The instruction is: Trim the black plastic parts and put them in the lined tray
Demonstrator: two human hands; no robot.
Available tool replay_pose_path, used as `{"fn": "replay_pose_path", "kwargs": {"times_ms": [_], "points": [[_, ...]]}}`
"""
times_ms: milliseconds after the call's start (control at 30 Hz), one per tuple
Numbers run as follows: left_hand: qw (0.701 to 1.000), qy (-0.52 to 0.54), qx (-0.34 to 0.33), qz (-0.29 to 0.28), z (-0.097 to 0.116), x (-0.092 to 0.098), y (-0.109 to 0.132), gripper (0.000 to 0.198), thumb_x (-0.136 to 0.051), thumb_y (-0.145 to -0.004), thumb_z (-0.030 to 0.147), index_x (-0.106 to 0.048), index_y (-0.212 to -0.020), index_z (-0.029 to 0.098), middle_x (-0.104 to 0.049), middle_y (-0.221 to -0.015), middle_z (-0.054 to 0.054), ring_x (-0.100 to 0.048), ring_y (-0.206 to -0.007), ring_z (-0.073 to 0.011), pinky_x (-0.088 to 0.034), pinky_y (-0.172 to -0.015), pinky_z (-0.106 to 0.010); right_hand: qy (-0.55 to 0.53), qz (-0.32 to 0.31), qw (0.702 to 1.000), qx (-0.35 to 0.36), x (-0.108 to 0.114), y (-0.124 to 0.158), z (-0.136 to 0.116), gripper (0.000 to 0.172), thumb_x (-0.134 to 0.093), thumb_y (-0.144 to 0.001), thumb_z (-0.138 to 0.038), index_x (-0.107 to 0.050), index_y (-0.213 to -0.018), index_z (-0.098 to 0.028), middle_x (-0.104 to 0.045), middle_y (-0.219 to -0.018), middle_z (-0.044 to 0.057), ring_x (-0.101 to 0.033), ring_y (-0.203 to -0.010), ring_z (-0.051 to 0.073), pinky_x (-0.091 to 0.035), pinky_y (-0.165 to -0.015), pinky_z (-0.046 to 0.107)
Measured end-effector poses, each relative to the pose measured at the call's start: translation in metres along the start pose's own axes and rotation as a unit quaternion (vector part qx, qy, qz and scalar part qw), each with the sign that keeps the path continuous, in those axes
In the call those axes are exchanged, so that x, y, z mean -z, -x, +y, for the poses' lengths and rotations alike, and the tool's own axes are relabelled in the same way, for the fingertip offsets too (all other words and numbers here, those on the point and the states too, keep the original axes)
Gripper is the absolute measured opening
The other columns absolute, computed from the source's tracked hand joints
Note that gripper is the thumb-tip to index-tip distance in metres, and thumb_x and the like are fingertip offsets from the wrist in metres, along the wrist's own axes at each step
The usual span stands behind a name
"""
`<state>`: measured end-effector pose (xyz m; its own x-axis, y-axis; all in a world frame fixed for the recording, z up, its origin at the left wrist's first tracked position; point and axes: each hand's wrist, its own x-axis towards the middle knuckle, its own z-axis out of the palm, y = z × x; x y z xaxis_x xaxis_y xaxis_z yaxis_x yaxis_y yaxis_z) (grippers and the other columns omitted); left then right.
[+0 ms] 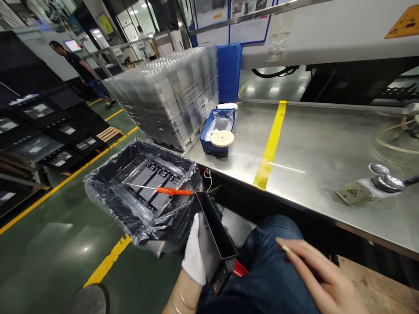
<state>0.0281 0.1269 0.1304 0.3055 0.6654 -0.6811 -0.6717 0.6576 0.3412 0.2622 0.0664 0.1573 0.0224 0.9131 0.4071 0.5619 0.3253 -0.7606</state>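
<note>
My left hand (195,253), in a white glove, holds a long black open-topped rectangular box (212,244) tilted over my lap. Its fingers are partly hidden behind the box. A tool with an orange handle and thin metal shaft (173,191) points left from the box's far end; I cannot tell what supports it. My bare right hand (322,272) hovers over my right thigh, thumb and index fingertips pressed together. Whatever may be between them is too small to name. Left of the box, a plastic-lined black bin (108,174) contains several dark parts (157,187).
A metal bench (314,148) with yellow tape (274,139) runs along the right. On it are a blue bin (204,141), a pale round disc (222,138) and a metal-cupped item (369,189). Stacked clear trays (173,96) stand behind. A person (80,65) walks at far left.
</note>
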Motion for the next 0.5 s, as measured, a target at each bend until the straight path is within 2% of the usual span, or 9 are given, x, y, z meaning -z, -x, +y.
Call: {"fn": "replay_pose_path", "kwargs": {"times_ms": [67, 133, 233, 300, 367, 500], "points": [[0.996, 0.084, 0.029, -0.028, 0.001, 0.006, -0.002, 0.037, -0.077, -0.076, 0.055, -0.076, -0.088, 0.020, -0.078, -0.096, 0.000, -0.065, -0.117, -0.0213, -0.044, -0.111, -0.028, -0.043, -0.083, 0.996, 0.005, 0.000, 0.003, -0.010, 0.023, -0.052, -0.102, -0.040, -0.072, -0.098, -0.030, -0.076, -0.083, 0.000, -0.075, -0.077, 0.016, -0.059, -0.066, 0.014], [0.992, 0.118, 0.041, -0.026, 0.001, 0.008, -0.003, 0.041, -0.083, -0.071, 0.050, -0.076, -0.094, 0.017, -0.077, -0.109, -0.001, -0.068, -0.110, -0.0200, -0.043, -0.112, -0.028, -0.082, -0.149, 0.985, -0.006, -0.005, 0.006, -0.018, 0.027, -0.050, -0.103, -0.039, -0.072, -0.090, -0.029, -0.073, -0.073, -0.001, -0.074, -0.070, 0.015, -0.057, -0.058, 0.014], [0.987, 0.152, 0.050, 0.002, -0.001, 0.009, -0.002, 0.047, -0.081, -0.076, 0.047, -0.073, -0.111, 0.016, -0.075, -0.116, -0.003, -0.069, -0.109, -0.0196, -0.041, -0.115, -0.033, -0.119, -0.221, 0.968, -0.029, -0.010, 0.008, -0.023, 0.034, -0.047, -0.104, -0.038, -0.070, -0.082, -0.025, -0.069, -0.067, -0.001, -0.068, -0.059, 0.013, -0.055, -0.055, 0.017], [0.983, 0.180, 0.036, -0.009, 0.000, 0.009, -0.002, 0.052, -0.078, -0.080, 0.044, -0.068, -0.122, 0.015, -0.069, -0.127, -0.005, -0.065, -0.117, -0.0214, -0.038, -0.118, -0.037, -0.127, -0.267, 0.955, -0.040, -0.010, 0.008, -0.023, 0.036, -0.049, -0.103, -0.041, -0.070, -0.078, -0.025, -0.068, -0.065, -0.001, -0.066, -0.056, 0.013, -0.054, -0.054, 0.018], [0.981, 0.191, 0.035, -0.014, 0.000, 0.010, -0.001, 0.049, -0.074, -0.084, 0.042, -0.067, -0.122, 0.013, -0.069, -0.128, -0.007, -0.065, -0.118, -0.0227, -0.039, -0.117, -0.038, -0.124, -0.286, 0.949, -0.050, -0.009, 0.007, -0.022, 0.037, -0.051, -0.101, -0.044, -0.071, -0.077, -0.025, -0.067, -0.064, 0.000, -0.065, -0.056, 0.014, -0.053, -0.053, 0.019], [0.987, 0.157, 0.019, 0.039, 0.000, 0.012, -0.001, 0.035, -0.065, -0.092, 0.040, -0.073, -0.111, 0.011, -0.076, -0.110, -0.007, -0.072, -0.101, -0.0203, -0.047, -0.110, -0.035, -0.124, -0.270, 0.953, -0.062, -0.008, 0.006, -0.023, 0.038, -0.049, -0.103, -0.043, -0.073, -0.082, -0.023, -0.068, -0.067, 0.002, -0.066, -0.059, 0.014, -0.053, -0.055, 0.019]]}}
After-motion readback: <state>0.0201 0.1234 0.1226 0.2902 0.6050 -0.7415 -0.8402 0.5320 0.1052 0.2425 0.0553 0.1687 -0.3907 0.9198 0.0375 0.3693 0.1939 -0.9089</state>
